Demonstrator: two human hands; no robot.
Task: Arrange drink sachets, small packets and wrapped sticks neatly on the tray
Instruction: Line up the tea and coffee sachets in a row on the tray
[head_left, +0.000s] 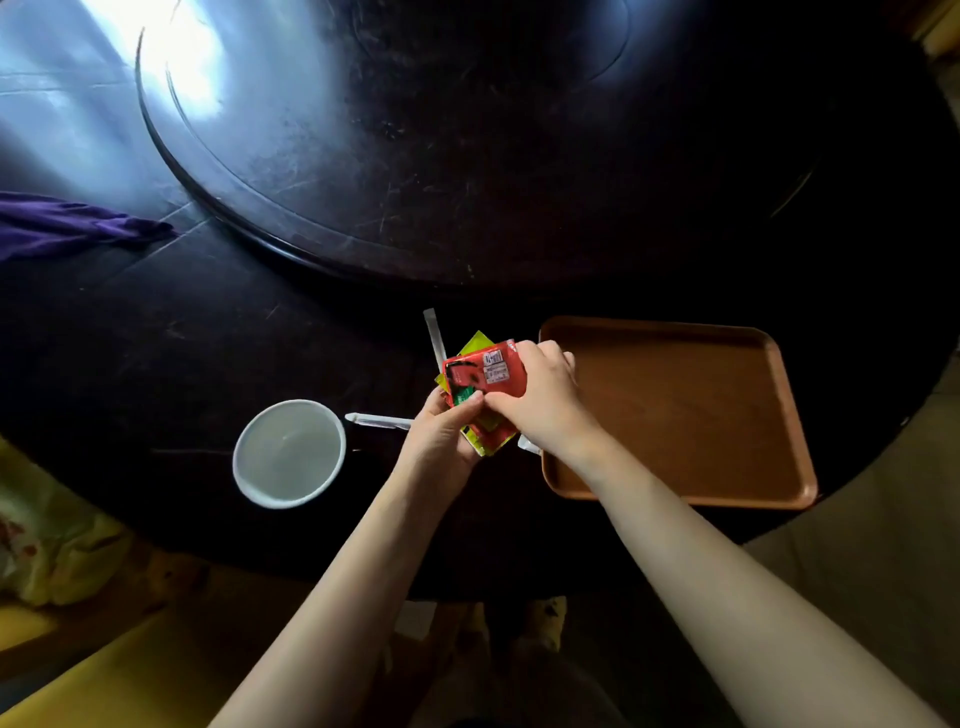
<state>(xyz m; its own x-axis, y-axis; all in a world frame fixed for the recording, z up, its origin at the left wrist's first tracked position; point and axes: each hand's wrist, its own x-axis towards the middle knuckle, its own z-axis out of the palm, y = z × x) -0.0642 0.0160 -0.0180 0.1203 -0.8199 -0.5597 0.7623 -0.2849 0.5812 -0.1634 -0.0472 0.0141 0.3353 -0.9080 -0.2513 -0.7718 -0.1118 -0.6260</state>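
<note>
Both hands are busy at the bench's near edge: the left hand (441, 431) cups a bundle of sachets (480, 384) from below, fingers closed around it, while the right hand (540, 400) is clamped on the top red one, thumb and fingers pinching its lower edge. Yellow-green packets (475, 345) peek out behind the red. That bundle sits just left of the tray (675, 410), which is bare, so the arranging looks barely begun.

2 wrapped sticks lie on the bench: stick 1 (434, 332) points away behind the bundle, stick 2 (376, 420) lies between the white bowl (288, 453) and the left hand. A white scrap shows by the tray's near-left rim; I cannot tell what it is.

To do this step well, I'd peel off 1 sachet cleanly, keep the rest squared in the left hand, and lay it flat against a tray corner, edges parallel to the rim. Start a row there, leaving room for the sticks.
</note>
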